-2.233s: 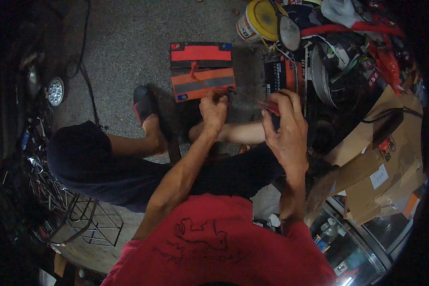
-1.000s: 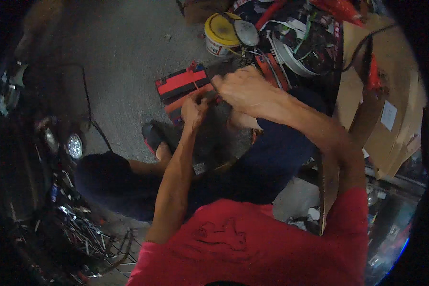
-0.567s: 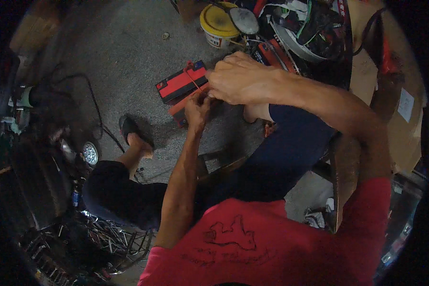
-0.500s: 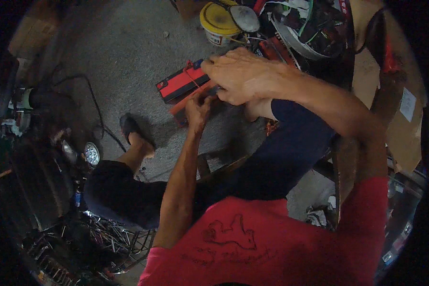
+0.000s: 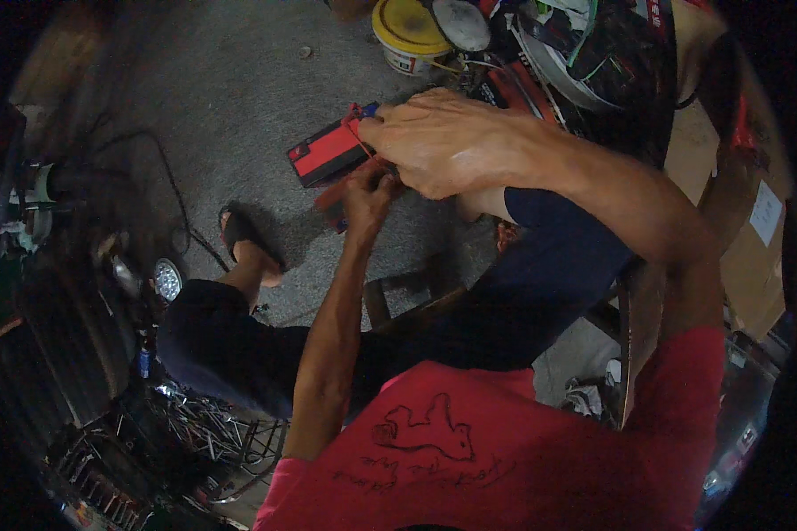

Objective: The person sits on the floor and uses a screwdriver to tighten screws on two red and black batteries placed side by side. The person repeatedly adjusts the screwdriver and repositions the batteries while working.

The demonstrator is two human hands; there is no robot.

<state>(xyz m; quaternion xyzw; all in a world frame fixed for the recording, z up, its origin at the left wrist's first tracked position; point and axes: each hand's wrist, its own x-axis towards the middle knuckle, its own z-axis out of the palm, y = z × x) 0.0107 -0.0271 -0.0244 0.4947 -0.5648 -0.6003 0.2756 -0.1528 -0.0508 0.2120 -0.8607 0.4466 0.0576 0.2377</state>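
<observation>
A red and black oblong box (image 5: 332,155) is in front of me, with a thin red cord (image 5: 356,133) running across it. Over its right end curls my right hand (image 5: 447,142), closed, the fingertips partly hidden behind the back of the hand. Just below, my left hand (image 5: 367,196) is closed in a pinch beside the cord; what lies between thumb and fingers is too small to make out. A second dull red piece (image 5: 329,196) shows under the box, left of my left fingers. A small blue part (image 5: 369,110) sticks out by my right knuckles.
Beyond my hands stand a bucket with a yellow lid (image 5: 407,31) and a basin (image 5: 562,66) heaped with wires and parts. Cardboard (image 5: 757,257) is at the right. Many metal tools (image 5: 208,425) lie at the lower left, near a round lamp (image 5: 166,280). A black cable (image 5: 173,181) crosses the floor.
My hands stay together at the box, with small finger shifts. The left hand sits slightly closer under the right, and the lower red piece is more covered. The view has shifted slightly.
</observation>
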